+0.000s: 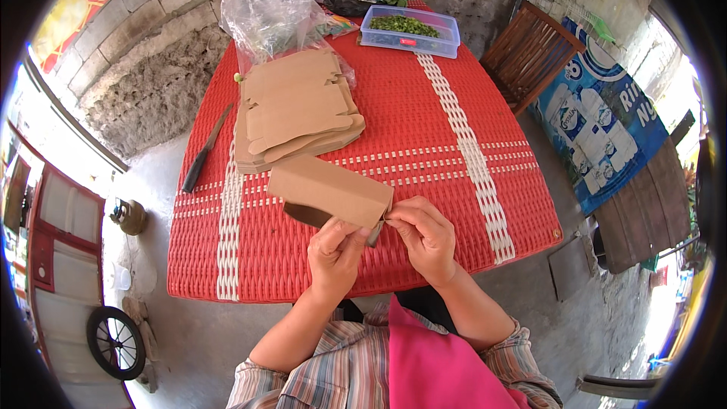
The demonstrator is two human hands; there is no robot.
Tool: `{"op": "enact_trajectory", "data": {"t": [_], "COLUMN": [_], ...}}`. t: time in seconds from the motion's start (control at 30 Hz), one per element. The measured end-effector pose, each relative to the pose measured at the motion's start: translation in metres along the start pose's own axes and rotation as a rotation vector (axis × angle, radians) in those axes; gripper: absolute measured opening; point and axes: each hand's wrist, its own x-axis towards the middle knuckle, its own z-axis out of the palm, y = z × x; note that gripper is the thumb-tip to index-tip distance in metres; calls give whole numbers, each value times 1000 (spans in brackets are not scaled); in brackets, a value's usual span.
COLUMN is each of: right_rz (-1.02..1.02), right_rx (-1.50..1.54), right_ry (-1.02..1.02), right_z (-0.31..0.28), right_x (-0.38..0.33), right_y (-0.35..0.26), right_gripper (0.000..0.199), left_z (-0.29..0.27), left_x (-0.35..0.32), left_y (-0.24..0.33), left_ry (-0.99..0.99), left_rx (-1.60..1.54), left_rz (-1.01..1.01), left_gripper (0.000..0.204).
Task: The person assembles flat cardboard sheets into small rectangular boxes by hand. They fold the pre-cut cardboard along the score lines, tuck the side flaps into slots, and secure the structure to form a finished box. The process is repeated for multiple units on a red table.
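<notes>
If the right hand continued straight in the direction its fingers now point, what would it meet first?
Most likely the brown cardboard box: the right hand points leftward, with its fingertips at the box's right end, though depth makes exact contact hard to judge.

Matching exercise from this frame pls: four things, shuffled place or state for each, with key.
Things:
1. carton
2. knife
3. tub
4. chair

Places and states:
A. holding chopped greens
B. brown wood, right of the table
C. in the left hand and right hand
D. near the table's left edge, beside the flat stack

Pairs: 1-C; 2-D; 3-A; 4-B
</notes>
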Motion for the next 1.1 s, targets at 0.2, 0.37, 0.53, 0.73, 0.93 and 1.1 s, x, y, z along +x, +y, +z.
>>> {"op": "enact_trajectory", "data": {"t": [0.2, 0.37, 0.53, 0.73, 0.93, 1.1], "right_rz": [-21, -127, -195, 8, -82, -180], "right_rx": [-47, -71, -66, 59, -28, -61], "right_ry": [-25, -10, -2, -33, -30, -51], "right_z": [-1, 0, -1, 1, 0, 1], "right_x": [-3, -1, 0, -2, -6, -4], "right_y": [1, -1, -1, -1, -3, 0], "right_gripper": [15, 16, 17, 16, 17, 19], "left_z": [0, 1, -1, 5, 7, 5], "left_x": [-1, -1, -2, -2, 0, -2], "left_y": [2, -2, 2, -2, 7, 8], "left_ry": [-13, -31, -63, 88, 5, 2], "left_rx": [16, -50, 15, -80, -243, 8], "left_rz": [-29, -47, -105, -87, -165, -109], "left_gripper": [11, 14, 13, 11, 13, 14]}}
